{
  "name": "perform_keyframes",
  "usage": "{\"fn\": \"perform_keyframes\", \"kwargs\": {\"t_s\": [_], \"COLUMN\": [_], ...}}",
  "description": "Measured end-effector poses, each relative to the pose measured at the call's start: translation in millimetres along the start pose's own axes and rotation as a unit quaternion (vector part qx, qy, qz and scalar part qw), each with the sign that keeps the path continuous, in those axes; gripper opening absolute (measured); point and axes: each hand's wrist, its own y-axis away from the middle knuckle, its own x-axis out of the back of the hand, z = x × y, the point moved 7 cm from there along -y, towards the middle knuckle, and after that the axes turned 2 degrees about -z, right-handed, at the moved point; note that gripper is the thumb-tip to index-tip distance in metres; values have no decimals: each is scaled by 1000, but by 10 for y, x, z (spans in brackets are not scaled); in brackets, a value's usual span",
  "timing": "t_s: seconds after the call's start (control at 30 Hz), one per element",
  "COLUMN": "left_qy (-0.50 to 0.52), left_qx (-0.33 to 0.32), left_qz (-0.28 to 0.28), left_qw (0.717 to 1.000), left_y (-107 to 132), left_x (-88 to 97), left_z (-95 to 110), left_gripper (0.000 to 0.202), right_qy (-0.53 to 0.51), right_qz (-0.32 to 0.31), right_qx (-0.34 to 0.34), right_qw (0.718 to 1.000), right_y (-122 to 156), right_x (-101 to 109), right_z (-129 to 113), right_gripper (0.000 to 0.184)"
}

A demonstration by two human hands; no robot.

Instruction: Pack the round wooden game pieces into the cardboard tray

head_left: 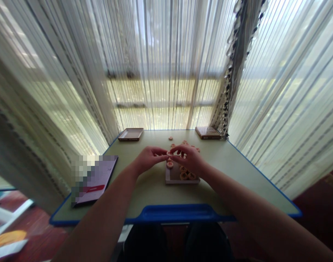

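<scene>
Over the middle of the table, my left hand and my right hand meet, fingertips pinched on one round xiangqi piece. Below them lies a shallow box tray on the tabletop. Inside it, a red-marked piece sits at the left, and several dark-marked pieces lie at the right. My hands and right forearm hide part of the tray. Beyond my hands, several loose pieces are scattered on the table, among them one far piece.
An open box lid or tray stands at the table's back left, and a closed flat box at the back right. A purple book or folder lies along the left edge. Sheer curtains hang behind the blue-edged table.
</scene>
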Motion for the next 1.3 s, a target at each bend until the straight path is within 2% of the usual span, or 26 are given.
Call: {"fn": "perform_keyframes", "kwargs": {"t_s": [0.3,0.47,0.7,1.03,1.3], "left_qy": [-37,-122,-135,-151,-179], "left_qx": [15,25,19,-17,-9], "left_qz": [-5,4,10,50,45], "left_qw": [999,992,991,987,983], "left_y": [6,17,12,21,20], "left_x": [6,3,33,90,76], "left_z": [-34,-48,-47,73,55], "left_gripper": [39,35,30,25,23], "right_qy": [82,201,209,225,226], "right_qz": [4,-51,-99,-135,-132], "right_qx": [21,36,60,61,71], "right_qw": [996,978,971,963,963], "right_y": [7,24,54,47,59], "right_x": [42,-10,-154,-253,-279], "right_z": [6,26,-1,-74,-83], "right_gripper": [21,13,14,12,10]}}
